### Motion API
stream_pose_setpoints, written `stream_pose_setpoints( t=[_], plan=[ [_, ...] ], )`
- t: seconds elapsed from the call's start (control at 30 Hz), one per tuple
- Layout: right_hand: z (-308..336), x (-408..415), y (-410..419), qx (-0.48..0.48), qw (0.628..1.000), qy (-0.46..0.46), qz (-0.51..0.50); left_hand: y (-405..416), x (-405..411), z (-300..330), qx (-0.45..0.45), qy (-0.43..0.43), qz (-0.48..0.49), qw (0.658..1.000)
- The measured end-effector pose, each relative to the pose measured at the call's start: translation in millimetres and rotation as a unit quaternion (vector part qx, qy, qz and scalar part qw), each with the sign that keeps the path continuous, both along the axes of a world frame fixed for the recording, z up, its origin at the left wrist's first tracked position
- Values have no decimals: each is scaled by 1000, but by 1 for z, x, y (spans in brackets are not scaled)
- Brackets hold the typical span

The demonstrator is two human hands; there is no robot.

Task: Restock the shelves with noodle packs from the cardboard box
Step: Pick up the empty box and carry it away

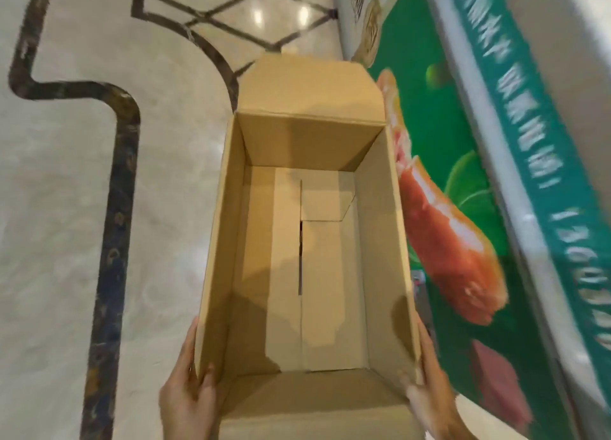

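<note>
Left hand: at the near left corner of the box; thumb curls over the rim onto the inner wall, fingers lie along the outside. Grips the box.
Right hand: blurred, at the near right corner; palm flat against the outer wall, fingers run up the side. Whether any finger hooks the rim, I cannot tell.
Box: open-topped cardboard, held between both hands, directly ahead of them. Far flap stands up.
Contents: none visible; bare bottom flaps and centre seam show. No noodle packs in view.
Axis: long axis runs away from the person, near end between the hands, far end toward the floor pattern.
Nearer hand: neither; both sit level at the near end, one on each long wall.
Shelf side: a green printed panel with a shrimp picture lies just beside the box's right wall, so the right hand is the nearer one to it. No shelf boards visible.
Judgement: box looks emptied; restocking is probably finished or nearly so. Likely next step is to remove or fold the box, both hands carrying it.
</note>
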State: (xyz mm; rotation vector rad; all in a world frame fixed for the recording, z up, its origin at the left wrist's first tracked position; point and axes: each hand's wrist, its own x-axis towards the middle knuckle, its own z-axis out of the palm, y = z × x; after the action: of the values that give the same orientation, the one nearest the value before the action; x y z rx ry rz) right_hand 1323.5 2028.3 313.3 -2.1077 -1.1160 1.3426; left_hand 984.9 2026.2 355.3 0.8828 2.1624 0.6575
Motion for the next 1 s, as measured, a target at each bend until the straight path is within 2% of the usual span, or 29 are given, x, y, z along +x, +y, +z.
stream_pose_setpoints(
  t=[0.1,0.2,0.37,0.5,0.8,1.0],
  plan=[
    [-84,12,13,5,999,-12,44,16,1,-94,4,-12,-16,1000],
    [-151,25,25,-26,999,-13,36,25,5,-169,-9,-43,-8,999],
    [-221,32,37,-58,997,-30,28,31,20,-251,-19,-62,-27,998],
    [-260,34,39,-46,997,-66,20,29,27,-285,10,-62,-19,998],
    [-306,29,43,-39,998,-57,7,26,31,-334,-4,-24,-62,998],
    [-293,33,47,-54,992,-78,87,28,16,-335,-42,-28,-148,988]
  ],
)
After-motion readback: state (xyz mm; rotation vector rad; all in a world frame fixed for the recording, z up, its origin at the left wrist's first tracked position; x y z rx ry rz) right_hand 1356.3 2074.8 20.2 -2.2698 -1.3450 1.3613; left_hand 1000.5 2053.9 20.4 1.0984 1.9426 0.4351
